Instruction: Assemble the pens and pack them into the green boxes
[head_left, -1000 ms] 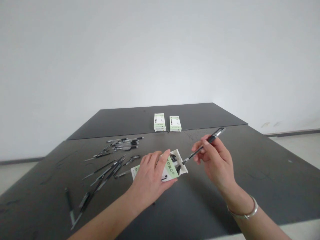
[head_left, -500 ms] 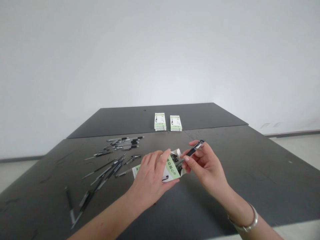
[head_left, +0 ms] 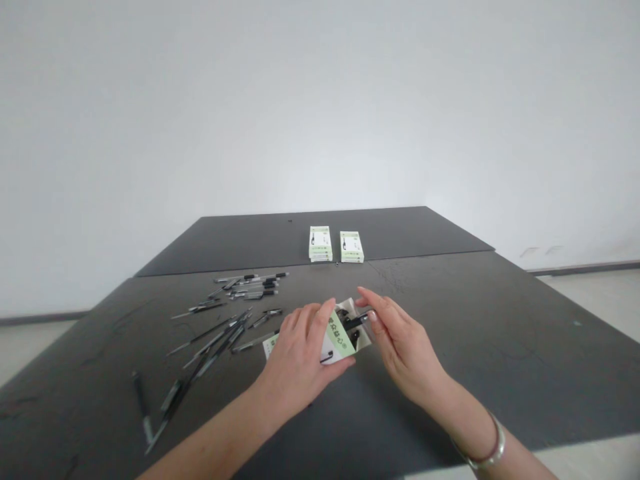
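My left hand (head_left: 303, 350) is wrapped over a white and green pen box (head_left: 341, 333), tilted above the table with its open end facing right. Dark pen ends show inside that opening. A black pen (head_left: 355, 321) is most of the way into the box, its end still sticking out. My right hand (head_left: 400, 340) touches that end with thumb and fingers closed on it. A bracelet (head_left: 493, 453) circles the right wrist.
Several loose pens (head_left: 215, 347) lie scattered on the dark table (head_left: 500, 347) to the left. Toward the back stand two stacks of similar boxes, a left stack (head_left: 321, 243) and a right stack (head_left: 351, 247). A pale wall (head_left: 320, 107) rises behind.
My right hand has moved left and slightly down toward the box, and the pen has slid much deeper into it. The left hand and box have barely moved.
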`<action>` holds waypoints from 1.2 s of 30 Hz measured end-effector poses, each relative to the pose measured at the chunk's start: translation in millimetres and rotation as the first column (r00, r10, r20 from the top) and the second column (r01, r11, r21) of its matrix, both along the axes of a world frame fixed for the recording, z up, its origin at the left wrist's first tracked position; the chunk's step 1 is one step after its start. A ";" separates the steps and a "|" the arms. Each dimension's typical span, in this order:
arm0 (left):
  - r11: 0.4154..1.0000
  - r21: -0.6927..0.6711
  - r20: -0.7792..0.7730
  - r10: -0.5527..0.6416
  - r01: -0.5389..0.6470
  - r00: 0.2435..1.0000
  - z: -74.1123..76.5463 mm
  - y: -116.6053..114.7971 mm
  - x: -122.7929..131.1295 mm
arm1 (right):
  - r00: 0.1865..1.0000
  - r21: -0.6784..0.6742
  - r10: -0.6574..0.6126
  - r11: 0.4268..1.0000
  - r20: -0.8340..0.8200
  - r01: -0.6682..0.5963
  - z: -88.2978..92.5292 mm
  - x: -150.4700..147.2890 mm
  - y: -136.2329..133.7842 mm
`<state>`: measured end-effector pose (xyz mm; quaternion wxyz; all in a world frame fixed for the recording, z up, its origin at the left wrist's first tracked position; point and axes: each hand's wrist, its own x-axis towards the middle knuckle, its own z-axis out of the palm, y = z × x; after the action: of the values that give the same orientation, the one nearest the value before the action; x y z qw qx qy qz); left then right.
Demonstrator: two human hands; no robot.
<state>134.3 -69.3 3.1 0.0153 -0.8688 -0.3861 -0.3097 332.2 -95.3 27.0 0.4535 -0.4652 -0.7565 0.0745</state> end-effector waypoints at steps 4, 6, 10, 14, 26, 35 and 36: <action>1.000 -0.018 -0.001 -0.009 0.009 1.000 1.2 -1.1 0.6 | 0.995 0.023 -0.057 0.998 0.085 0.055 0.5 2.6 2.4; 1.000 -0.016 0.001 -0.017 0.017 1.000 1.7 -1.7 2.6 | 0.974 0.082 -0.056 0.996 0.219 0.039 -1.1 -1.4 3.1; 1.000 -0.002 0.014 -0.021 0.021 1.000 2.3 -2.6 4.6 | 0.959 0.112 0.004 0.993 0.285 -0.037 -1.0 -7.3 0.2; 0.999 -0.041 0.020 -0.003 0.004 1.000 4.0 -2.8 0.8 | 0.997 -0.079 -0.045 0.996 -0.065 0.040 5.3 -1.2 -8.2; 1.000 -0.005 0.000 -0.009 0.009 1.000 15.0 -10.9 1.5 | 0.989 -0.275 0.061 0.957 -0.136 -0.097 -14.9 -20.6 -18.6; 0.995 0.101 0.057 -0.008 0.002 0.998 11.5 -14.3 2.1 | 0.974 -0.203 0.030 0.976 -0.225 -0.077 -19.4 -35.3 -25.5; 0.994 0.113 0.054 0.004 -0.010 0.999 11.5 -14.5 2.2 | 0.966 -0.215 0.011 0.974 -0.257 -0.068 -19.4 -37.1 -25.4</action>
<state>136.5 -83.9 14.6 0.0551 -0.8565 -0.3715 -0.3541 295.1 -120.7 7.6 0.4903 -0.4842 -0.6884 0.2264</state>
